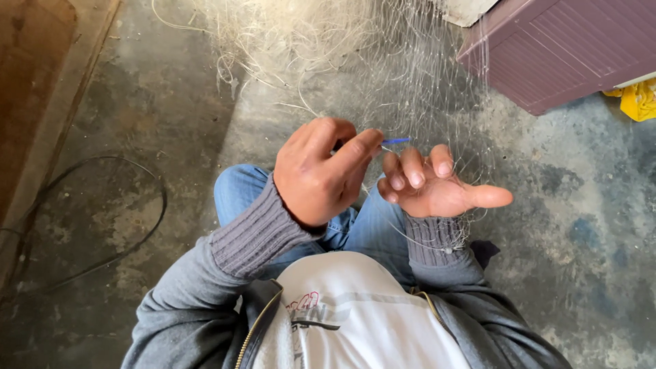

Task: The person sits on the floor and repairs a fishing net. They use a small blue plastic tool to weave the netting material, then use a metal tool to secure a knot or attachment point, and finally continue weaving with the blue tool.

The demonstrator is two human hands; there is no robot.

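Note:
A pale, fine-meshed fishing net (410, 75) hangs from the top of the view down to my lap. My left hand (320, 174) shows its back and pinches a thin blue netting needle (398, 141), whose tip pokes out to the right. My right hand (437, 186) is just beside it, palm up, thumb pointing right, fingers curled, with net strands draped over the fingers and the wrist. The two hands almost touch at the fingertips. Below them are my blue jeans (372, 229) and grey ribbed sleeves (256, 232).
A purple-brown ribbed box (560, 48) stands at the top right, with a yellow item (639, 99) beside it. A black cable (147, 225) loops over the concrete floor at the left, near a brown board (34, 75). More net lies heaped (273, 34) at the top.

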